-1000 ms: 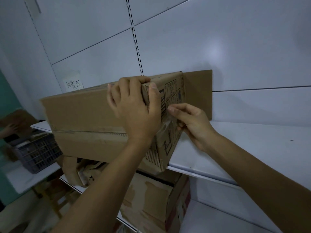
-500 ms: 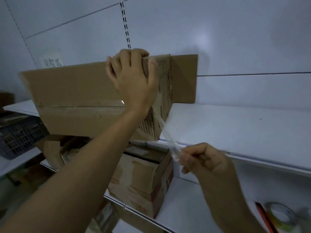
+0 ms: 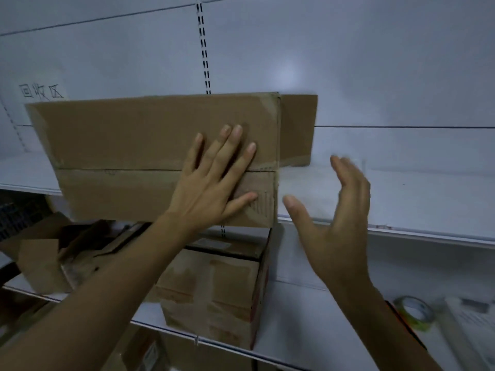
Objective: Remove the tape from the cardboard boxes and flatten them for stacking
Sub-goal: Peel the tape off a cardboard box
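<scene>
Pressed only by the flat, open left hand (image 3: 214, 188), the right hand (image 3: 337, 228) open and empty, the long brown cardboard box (image 3: 134, 135) could be tipped off the white shelf (image 3: 401, 199).

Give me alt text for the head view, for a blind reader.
A person's left hand presses flat, fingers spread, against a long cardboard box on a white shelf, while the right hand hovers open beside it. A second box sits on the shelf below, a tape roll at lower right.
</scene>
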